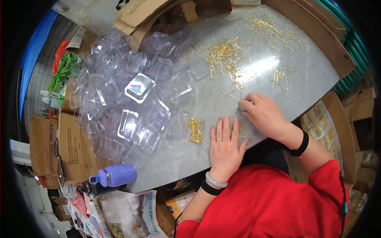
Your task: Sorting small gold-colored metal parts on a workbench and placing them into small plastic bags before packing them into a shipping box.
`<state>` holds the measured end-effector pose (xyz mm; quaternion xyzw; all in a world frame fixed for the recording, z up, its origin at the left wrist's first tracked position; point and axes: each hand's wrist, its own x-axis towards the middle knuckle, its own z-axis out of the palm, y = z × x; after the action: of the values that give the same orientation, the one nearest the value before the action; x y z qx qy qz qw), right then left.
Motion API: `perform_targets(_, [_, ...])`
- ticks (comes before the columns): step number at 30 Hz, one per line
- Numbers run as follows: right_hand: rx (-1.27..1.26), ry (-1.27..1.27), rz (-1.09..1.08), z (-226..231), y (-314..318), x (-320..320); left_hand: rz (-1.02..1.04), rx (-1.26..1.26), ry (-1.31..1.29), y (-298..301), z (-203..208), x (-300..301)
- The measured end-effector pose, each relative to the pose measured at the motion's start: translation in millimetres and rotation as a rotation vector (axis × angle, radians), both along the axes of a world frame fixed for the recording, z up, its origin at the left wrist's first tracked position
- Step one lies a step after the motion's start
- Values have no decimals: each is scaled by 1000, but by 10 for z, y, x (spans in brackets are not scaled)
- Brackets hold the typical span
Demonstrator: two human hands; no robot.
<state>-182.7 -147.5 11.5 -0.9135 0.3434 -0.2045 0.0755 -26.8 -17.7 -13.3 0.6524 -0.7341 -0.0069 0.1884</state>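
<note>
My left hand (226, 146) lies flat on the grey table, its fingers stretched out and a ring on one of them. Beside its fingers, partly covered, is a small group of gold wire hooks (247, 129). My right hand (264, 114) is just to the right and farther up, with fingers bent and tips together; whatever they pinch is hidden. Single gold hooks (234, 96) lie by its fingertips. Left of my left hand stands a clear plastic shell filled with gold hooks (195, 131). A larger loose heap of hooks (223, 55) spreads beyond my right hand.
A big pile of clear plastic shells (131, 91) covers the table's left side. A purple bottle (117, 175) lies at the near left edge. More hooks (270, 27) are scattered far right. A carton (331, 131) with filled packs stands at my right, below the table edge.
</note>
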Motion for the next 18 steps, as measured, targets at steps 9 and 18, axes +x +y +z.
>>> perform_targets(9, [275, 10, 322, 114, -34, -140, 17, -4, 52, 6, -51, 9])
perform_targets(18, [-89, 89, 202, 47, -232, -96, 46, 6, 26, -18, -75, -26])
